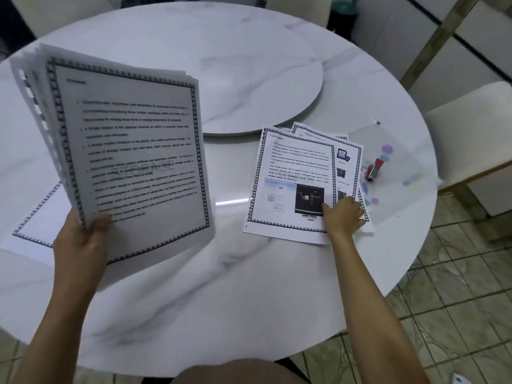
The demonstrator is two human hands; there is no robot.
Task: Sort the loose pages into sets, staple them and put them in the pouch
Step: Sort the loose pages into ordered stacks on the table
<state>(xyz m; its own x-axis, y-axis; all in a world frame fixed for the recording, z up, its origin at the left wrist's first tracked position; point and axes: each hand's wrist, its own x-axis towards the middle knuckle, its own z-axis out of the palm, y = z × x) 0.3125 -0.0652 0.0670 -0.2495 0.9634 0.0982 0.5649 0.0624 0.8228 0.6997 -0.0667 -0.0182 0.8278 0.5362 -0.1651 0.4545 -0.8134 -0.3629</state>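
Note:
My left hand (pixel 81 239) grips the bottom edge of a thick stack of bordered pages (pixel 133 156), some with punched margins, and holds it upright above the table's left side. My right hand (pixel 343 214) lies fingers-down on the lower right corner of a fanned pile of loose printed pages (pixel 293 178) on the table. Right of that pile lies a clear pouch (pixel 396 167) with coloured dots. A red stapler (pixel 374 169) rests on it. Another bordered page (pixel 38 217) lies flat at the left, partly hidden behind the held stack.
The round white marble table (pixel 221 286) carries a raised turntable disc (pixel 235 65) in its middle. A cream chair (pixel 471 139) stands at the right, with tiled floor (pixel 457 314) below it. My knee (pixel 235 372) shows at the bottom edge.

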